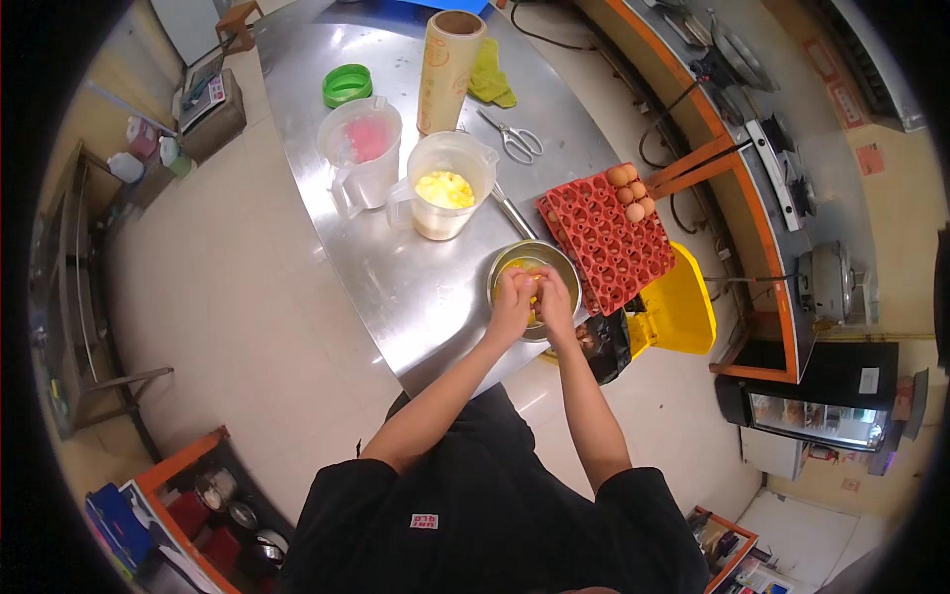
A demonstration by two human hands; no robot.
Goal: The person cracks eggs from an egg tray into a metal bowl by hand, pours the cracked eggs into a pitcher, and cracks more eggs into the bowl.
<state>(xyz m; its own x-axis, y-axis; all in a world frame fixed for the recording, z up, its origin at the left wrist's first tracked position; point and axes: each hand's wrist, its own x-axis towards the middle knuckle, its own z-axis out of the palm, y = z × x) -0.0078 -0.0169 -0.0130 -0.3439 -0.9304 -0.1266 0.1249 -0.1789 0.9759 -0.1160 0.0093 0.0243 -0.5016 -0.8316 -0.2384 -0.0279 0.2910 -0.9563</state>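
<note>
My left hand (512, 303) and my right hand (555, 301) meet over a round metal pan (566, 260) near the table's front edge. Both sets of fingers are closed on an egg (535, 285), mostly hidden by them. Yellow egg shows in the pan below. The pan's long handle (515, 212) points away from me. Right of the pan is a red egg tray (604, 238), with several brown eggs (634, 211) in its far corner. A clear plastic jug (442, 220) holding yellow egg stands beyond the pan to the left.
Behind are another jug (370, 183), a green ring-shaped lid (346, 85), a tall roll (450, 74), a green cloth (491, 76) and scissors (519, 142) on the steel table (371, 267). A yellow bin (683, 302) with a black bag (611, 348) stands below the tray.
</note>
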